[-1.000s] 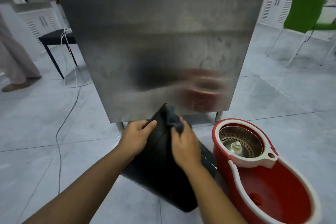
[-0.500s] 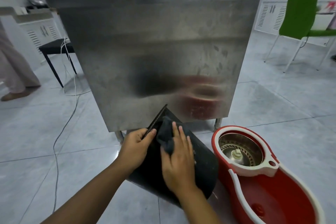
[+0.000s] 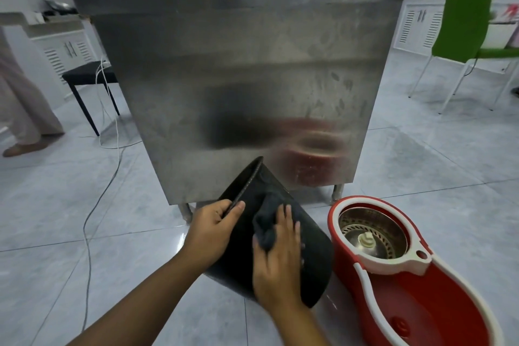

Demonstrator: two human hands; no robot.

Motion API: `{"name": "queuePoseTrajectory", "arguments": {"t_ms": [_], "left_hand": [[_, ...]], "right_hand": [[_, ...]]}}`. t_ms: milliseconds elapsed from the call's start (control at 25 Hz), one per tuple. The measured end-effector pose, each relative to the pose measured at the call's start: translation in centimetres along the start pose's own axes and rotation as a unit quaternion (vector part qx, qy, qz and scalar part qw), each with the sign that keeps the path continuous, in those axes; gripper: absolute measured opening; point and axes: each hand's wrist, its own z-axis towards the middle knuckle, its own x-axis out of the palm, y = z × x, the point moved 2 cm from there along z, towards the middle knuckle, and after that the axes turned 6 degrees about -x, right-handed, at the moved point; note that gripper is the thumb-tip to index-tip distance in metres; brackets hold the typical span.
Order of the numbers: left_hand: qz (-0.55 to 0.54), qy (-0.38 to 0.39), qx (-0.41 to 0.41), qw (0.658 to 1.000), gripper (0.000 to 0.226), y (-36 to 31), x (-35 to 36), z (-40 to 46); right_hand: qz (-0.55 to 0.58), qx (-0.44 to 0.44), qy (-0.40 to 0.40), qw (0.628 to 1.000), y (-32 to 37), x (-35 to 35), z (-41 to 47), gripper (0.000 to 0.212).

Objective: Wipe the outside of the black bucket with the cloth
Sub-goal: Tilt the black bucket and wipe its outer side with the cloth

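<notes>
The black bucket (image 3: 314,250) is tipped on its side on the floor, its rim pointing up and away toward the steel panel. My left hand (image 3: 213,230) grips the bucket's rim at the left. My right hand (image 3: 278,264) lies flat on the bucket's outer wall and presses a dark grey cloth (image 3: 265,223) against it. The cloth bunches out above my fingers. The far side of the bucket is hidden.
A large stainless steel panel (image 3: 238,70) on short legs stands just behind the bucket. A red and white spin mop bucket (image 3: 407,284) sits close on the right. A cable (image 3: 90,227) trails over the tiled floor at left. A black stool (image 3: 90,76), a green chair (image 3: 471,25) and a person's legs (image 3: 22,109) are farther off.
My right hand with the cloth has slid down the bucket's wall toward me and flattened out. The left hand keeps its hold on the rim. The camera has tilted up a little.
</notes>
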Motion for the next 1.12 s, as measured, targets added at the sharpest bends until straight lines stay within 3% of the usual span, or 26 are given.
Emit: {"name": "queuePoseTrajectory", "arguments": {"t_ms": [120, 240, 400, 520, 680, 840, 920, 1000, 1080, 1120], "left_hand": [[-0.001, -0.024, 0.002, 1.0, 0.04, -0.4, -0.6, -0.2], [-0.026, -0.084, -0.016, 0.996, 0.04, -0.5, -1.2, 0.0], [-0.044, -0.073, -0.051, 0.995, 0.043, 0.2, -0.1, 0.2], [-0.052, -0.026, -0.042, 0.997, 0.032, 0.1, 0.9, -0.6], [-0.064, -0.036, -0.036, 0.997, 0.033, -0.4, 0.6, -0.6], [-0.012, -0.075, -0.004, 0.997, 0.039, -0.7, -0.4, -0.6], [-0.006, -0.017, 0.009, 1.0, 0.041, -0.8, -0.5, -0.8], [-0.027, 0.132, -0.042, 0.99, 0.036, -1.2, -0.4, -1.0], [-0.088, 0.242, -0.114, 0.959, 0.025, -2.1, 0.0, -1.6], [-0.119, 0.231, -0.13, 0.957, 0.028, -2.3, 0.1, -1.3]], "right_hand": [[0.078, 0.099, -0.027, 0.992, -3.3, -3.4, 3.8, 0.044], [0.033, 0.156, -0.078, 0.984, -4.2, -3.7, 1.4, 0.047], [0.051, 0.046, -0.021, 0.997, 1.6, -0.5, -2.5, 0.059], [0.025, -0.033, -0.003, 0.999, 3.0, -1.3, 0.2, 0.059], [0.026, 0.123, -0.011, 0.992, -3.0, -4.1, 4.6, 0.051], [0.115, 0.223, -0.103, 0.962, -8.4, -4.8, 2.7, 0.036], [0.217, 0.279, -0.158, 0.922, -9.0, -4.5, 1.3, 0.042], [0.294, 0.318, -0.221, 0.874, -8.8, -4.6, 0.2, 0.045], [0.326, 0.292, -0.256, 0.862, -7.6, -4.8, -0.5, 0.045], [0.331, 0.278, -0.257, 0.864, -7.0, -4.7, -0.9, 0.044]]}}
